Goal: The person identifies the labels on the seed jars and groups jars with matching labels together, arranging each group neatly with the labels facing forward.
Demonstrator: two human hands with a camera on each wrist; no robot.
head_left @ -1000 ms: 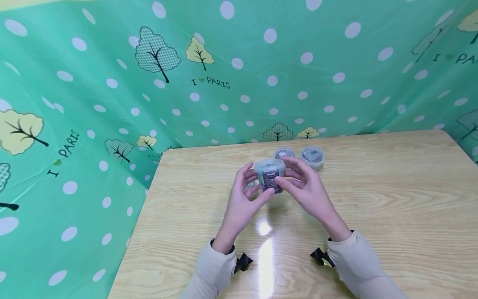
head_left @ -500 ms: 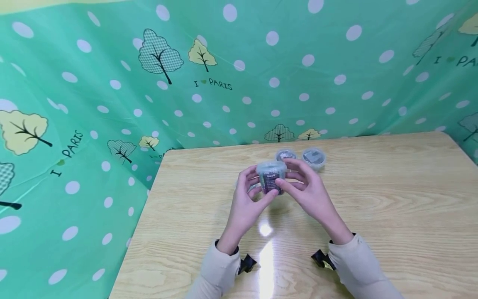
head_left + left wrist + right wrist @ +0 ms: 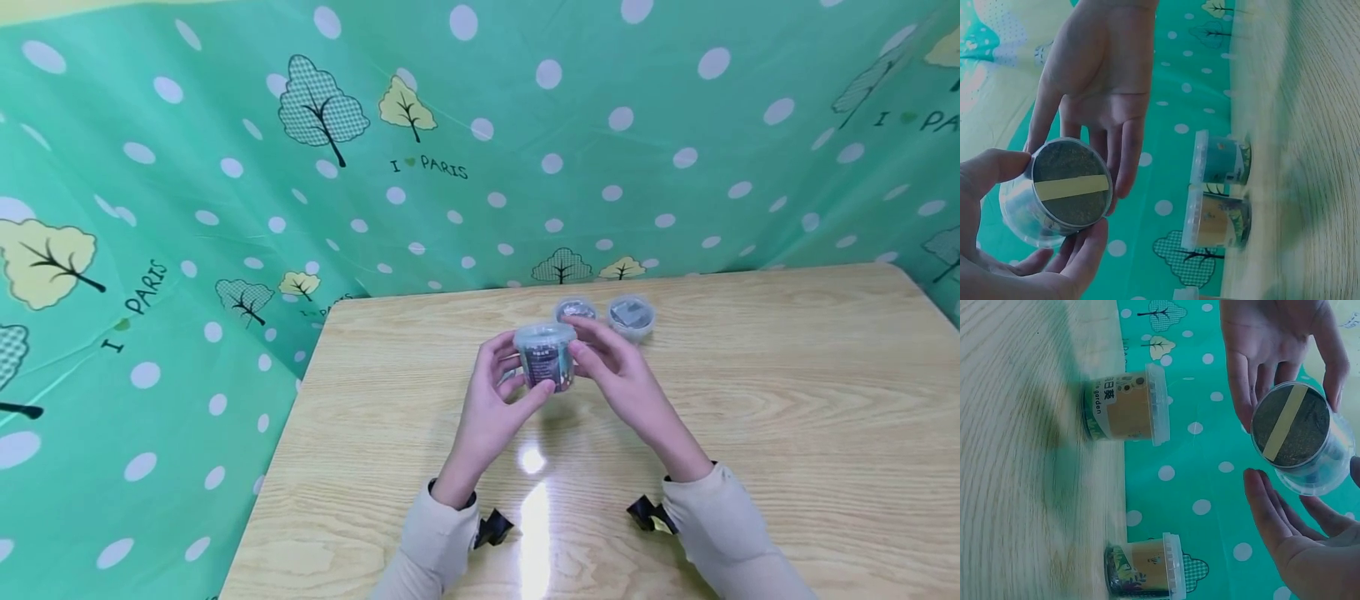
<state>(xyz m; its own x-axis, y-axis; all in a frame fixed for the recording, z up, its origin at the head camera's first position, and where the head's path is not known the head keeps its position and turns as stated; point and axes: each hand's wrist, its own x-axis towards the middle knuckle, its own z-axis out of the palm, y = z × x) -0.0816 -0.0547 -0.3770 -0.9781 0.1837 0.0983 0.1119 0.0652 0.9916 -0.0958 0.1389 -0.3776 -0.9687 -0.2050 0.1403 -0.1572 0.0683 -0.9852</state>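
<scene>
A small clear plastic tub (image 3: 546, 367) with a translucent lid and a dark printed label is held above the table between both hands. My left hand (image 3: 491, 408) grips its left side, thumb low on the front and fingers behind. My right hand (image 3: 628, 387) has its thumb at the right of the rim and its fingers partly hidden behind. In the left wrist view the base of the tub (image 3: 1075, 159) looks dark, crossed by a pale yellow strip. The right wrist view shows the right index fingertip (image 3: 1251, 478) a little apart from the tub (image 3: 1288, 428).
Two similar lidded tubs stand at the back of the wooden table (image 3: 787, 375), a left one (image 3: 576, 310) and a right one (image 3: 631, 317). Part of another tub (image 3: 1188, 294) shows low in the left wrist view. A green patterned cloth (image 3: 450, 208) hangs behind the table.
The tub has turned between the hands, so its label faces differently. My right thumb has slid from the front of the label up to the right of the rim.
</scene>
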